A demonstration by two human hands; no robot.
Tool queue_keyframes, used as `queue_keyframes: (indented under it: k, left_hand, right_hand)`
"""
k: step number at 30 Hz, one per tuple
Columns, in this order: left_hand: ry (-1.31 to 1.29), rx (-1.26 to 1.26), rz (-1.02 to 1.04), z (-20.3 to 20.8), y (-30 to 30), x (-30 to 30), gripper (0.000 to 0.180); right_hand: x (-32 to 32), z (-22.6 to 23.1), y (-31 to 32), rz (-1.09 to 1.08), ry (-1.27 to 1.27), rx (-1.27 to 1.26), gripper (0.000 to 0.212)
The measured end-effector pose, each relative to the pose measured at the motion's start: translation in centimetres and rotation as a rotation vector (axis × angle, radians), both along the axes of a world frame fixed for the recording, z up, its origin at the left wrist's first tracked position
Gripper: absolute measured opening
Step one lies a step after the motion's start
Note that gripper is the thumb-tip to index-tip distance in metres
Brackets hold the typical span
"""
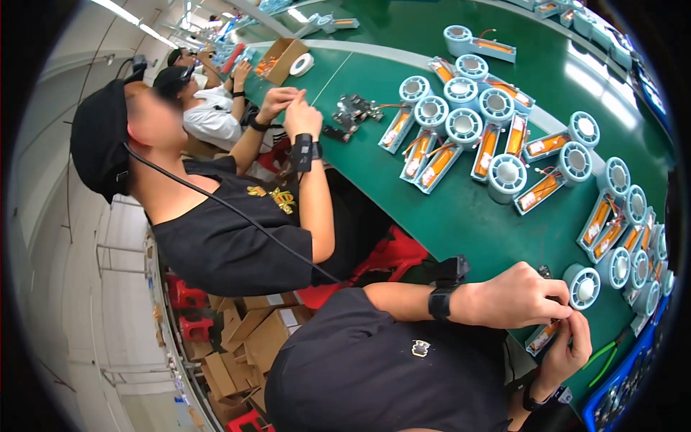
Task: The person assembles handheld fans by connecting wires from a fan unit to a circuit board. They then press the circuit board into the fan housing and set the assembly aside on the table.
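Observation:
My left hand reaches in from the left, its thumb and fingers pinched together. Close below it, my right hand is also closed in a pinch, the fingertips of both hands meeting. Under them lies a light blue fan housing with a round grilled head and an open handle holding an orange battery. What the fingertips pinch is too small and covered to make out. A small dark part lies just beyond my left hand.
Several similar fan housings stand in groups on the green table. Green-handled pliers and a blue tray are near my right hand. A co-worker in black sits to the left, beside a pile of dark small parts.

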State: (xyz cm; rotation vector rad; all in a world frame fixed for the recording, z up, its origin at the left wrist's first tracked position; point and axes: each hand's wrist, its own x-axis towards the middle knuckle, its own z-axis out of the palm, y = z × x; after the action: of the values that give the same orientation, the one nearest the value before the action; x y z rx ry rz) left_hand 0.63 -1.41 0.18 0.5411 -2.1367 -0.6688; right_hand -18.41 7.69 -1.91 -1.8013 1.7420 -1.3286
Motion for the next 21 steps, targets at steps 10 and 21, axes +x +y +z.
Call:
queue_keyframes:
  k: [10,21]
  left_hand:
    - [-0.025,0.009,-0.054,-0.5,0.4,-0.1,0.024]
    - [-0.126,0.318,-0.165,0.9,0.0,0.6,0.043]
  right_hand:
    - [-0.2,-0.1,1.9,0.02,-0.024,0.101,0.014]
    - [0.9,0.4,-0.8,0.025,-0.014,-0.187,0.024]
